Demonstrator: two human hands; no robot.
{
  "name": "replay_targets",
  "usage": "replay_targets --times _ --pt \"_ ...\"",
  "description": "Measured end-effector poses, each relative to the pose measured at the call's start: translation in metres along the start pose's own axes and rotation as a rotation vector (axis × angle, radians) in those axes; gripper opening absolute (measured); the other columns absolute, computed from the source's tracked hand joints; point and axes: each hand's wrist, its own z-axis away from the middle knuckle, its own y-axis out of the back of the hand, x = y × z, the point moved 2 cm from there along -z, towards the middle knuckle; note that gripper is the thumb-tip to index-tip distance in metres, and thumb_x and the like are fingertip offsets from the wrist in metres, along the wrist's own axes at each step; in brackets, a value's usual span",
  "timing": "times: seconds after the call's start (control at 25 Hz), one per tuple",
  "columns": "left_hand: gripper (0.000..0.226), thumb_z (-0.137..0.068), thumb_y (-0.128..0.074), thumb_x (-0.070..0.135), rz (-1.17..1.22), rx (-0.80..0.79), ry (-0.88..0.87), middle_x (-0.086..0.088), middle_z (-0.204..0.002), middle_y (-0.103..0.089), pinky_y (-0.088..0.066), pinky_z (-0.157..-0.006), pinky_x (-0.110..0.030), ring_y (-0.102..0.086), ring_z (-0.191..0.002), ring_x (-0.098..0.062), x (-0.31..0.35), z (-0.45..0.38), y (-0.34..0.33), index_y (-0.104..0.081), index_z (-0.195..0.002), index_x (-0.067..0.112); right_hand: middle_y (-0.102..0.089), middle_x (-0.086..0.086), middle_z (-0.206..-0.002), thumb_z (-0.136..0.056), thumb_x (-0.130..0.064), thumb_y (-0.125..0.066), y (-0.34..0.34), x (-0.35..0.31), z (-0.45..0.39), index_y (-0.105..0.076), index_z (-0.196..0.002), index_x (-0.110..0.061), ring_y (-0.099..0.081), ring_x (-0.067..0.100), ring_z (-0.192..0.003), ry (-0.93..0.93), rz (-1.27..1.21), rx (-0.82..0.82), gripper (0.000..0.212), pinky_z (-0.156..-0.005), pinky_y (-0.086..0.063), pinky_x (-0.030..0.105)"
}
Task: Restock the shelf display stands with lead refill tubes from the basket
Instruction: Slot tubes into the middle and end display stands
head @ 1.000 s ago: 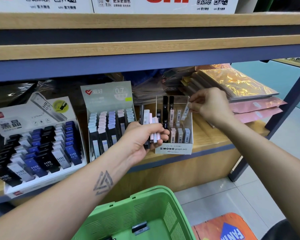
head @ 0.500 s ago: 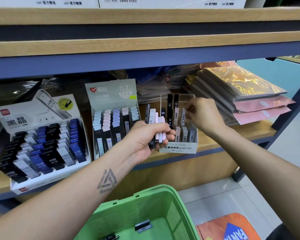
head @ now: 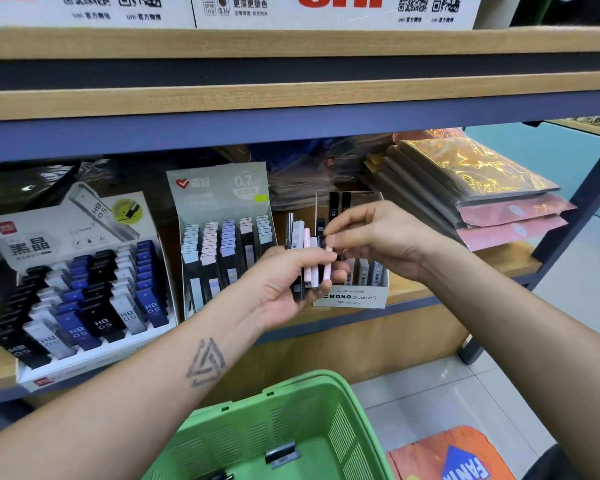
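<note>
Head view, taken left to right: a tiered display stand (head: 80, 299) marked HB 0.5 is seen on the wooden shelf (head: 520, 263), filled with black, blue and silver lead tubes. Beside it, a grey 0.7 display stand (head: 222, 237) is stocked with pale blue, pink and lilac-capped tubes in rows. In front of that stand's right edge, the left hand (head: 284, 285) is held palm-up, its fingers curled round a fan of lead refill tubes (head: 309, 258) in dark, white and pink, standing upright in the grip. The right hand (head: 378, 237) is met just above them, its thumb and forefinger pinched on the top of one dark tube in the bundle. Behind both hands, a small clear-walled MONO graph MG stand (head: 352, 297) is placed at the shelf's front edge, with a few grey tubes in its front row and two tall black ones at the back. Farther right, wrapped flat packs (head: 482, 188) in gold and pink are stacked on the shelf. Below, at the bottom of the view, the rim of a green basket (head: 329, 386) is visible over the tiled floor.
</note>
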Motion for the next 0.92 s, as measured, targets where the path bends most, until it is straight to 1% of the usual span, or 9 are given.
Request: replay_targets --times 0.08,0.16,0.24,0.4,0.52,0.6,0.72,0.84,0.92 --pt "0.018 -0.09 -0.065 0.002 0.051 -0.027 0.024 -0.026 -0.101 -0.073 -0.056 -0.052 -0.018 -0.073 -0.073 -0.021 0.001 0.001 0.001 -0.068 -0.104 -0.008 -0.073 0.019 -0.09 -0.083 0.006 -0.074 0.005 -0.001 0.001 -0.075 -0.095 0.0 -0.071 0.026 -0.083 -0.032 -0.145 0.013 0.013 -0.083 -0.061 0.035" --pt "0.024 -0.093 -0.06 0.002 0.095 -0.035 0.031 -0.027 -0.102 -0.072 -0.056 -0.052 -0.017 -0.073 -0.073 -0.02 0.003 0.002 0.003 -0.064 -0.112 -0.011 -0.073 0.021 -0.091 -0.086 0.009 -0.069 0.011 -0.002 0.002 -0.074 -0.097 0.001 -0.073 0.025 -0.08 -0.041 -0.195 0.017 0.014 -0.074 -0.062 0.03" --pt "0.026 -0.093 -0.058 0.0 0.118 -0.026 0.03 -0.027 -0.101 -0.072 -0.055 -0.05 -0.017 -0.072 -0.072 -0.019 0.003 0.002 0.005 -0.061 -0.116 -0.012 -0.074 0.021 -0.091 -0.086 0.011 -0.066 0.016 -0.003 0.003 -0.073 -0.098 0.001 -0.073 0.026 -0.081 -0.012 -0.161 0.019 0.017 -0.073 -0.061 0.028" --pt "0.029 -0.091 -0.057 -0.003 0.097 -0.014 0.008 -0.025 -0.099 -0.071 -0.051 -0.047 -0.016 -0.068 -0.067 -0.017 0.004 0.002 0.006 -0.061 -0.117 -0.013 -0.073 0.02 -0.09 -0.084 0.013 -0.068 0.021 0.0 0.007 -0.075 -0.098 0.0 -0.072 0.025 -0.082 0.052 -0.047 -0.002 0.02 -0.078 -0.058 0.033" --pt "0.027 -0.088 -0.061 -0.005 0.035 0.031 -0.028 -0.025 -0.094 -0.072 -0.048 -0.044 -0.016 -0.065 -0.064 -0.016 0.003 0.0 0.007 -0.063 -0.113 -0.013 -0.075 0.017 -0.097 -0.083 0.007 -0.074 0.022 0.001 0.008 -0.078 -0.101 -0.008 -0.072 0.028 -0.09 0.137 0.115 -0.014 0.023 -0.087 -0.058 0.042" --pt "0.023 -0.086 -0.062 -0.005 -0.013 0.06 -0.049 -0.025 -0.093 -0.072 -0.047 -0.044 -0.017 -0.063 -0.063 -0.017 0.003 -0.001 0.008 -0.066 -0.107 -0.012 -0.077 0.004 -0.098 -0.085 -0.005 -0.078 0.019 -0.002 0.009 -0.078 -0.104 -0.016 -0.072 0.02 -0.095 0.229 0.339 -0.033 0.022 -0.09 -0.058 0.04" --pt "0.015 -0.084 -0.066 -0.004 -0.092 0.098 -0.082 -0.026 -0.088 -0.071 -0.046 -0.045 -0.018 -0.061 -0.061 -0.017 0.003 -0.001 0.008 -0.069 -0.096 -0.011 -0.075 -0.008 -0.096 -0.085 -0.022 -0.081 0.005 -0.004 0.009 -0.079 -0.102 -0.021 -0.07 0.008 -0.093 0.358 0.599 -0.091 0.017 -0.086 -0.058 0.038" --pt "0.013 -0.084 -0.064 -0.003 -0.096 0.115 -0.085 -0.023 -0.079 -0.069 -0.044 -0.042 -0.018 -0.057 -0.057 -0.017 0.003 -0.002 0.006 -0.067 -0.094 -0.011 -0.073 -0.009 -0.097 -0.083 -0.025 -0.083 0.004 -0.005 0.008 -0.079 -0.101 -0.021 -0.067 0.007 -0.094 0.428 0.689 -0.107 0.019 -0.084 -0.057 0.039" --pt "0.012 -0.085 -0.063 -0.003 -0.093 0.124 -0.089 -0.02 -0.072 -0.067 -0.043 -0.041 -0.018 -0.056 -0.054 -0.017 0.005 -0.002 0.004 -0.067 -0.094 -0.01 -0.071 -0.01 -0.102 -0.082 -0.026 -0.083 0.006 -0.007 0.008 -0.078 -0.104 -0.022 -0.063 0.008 -0.096 0.498 0.824 -0.111 0.023 -0.084 -0.054 0.036"
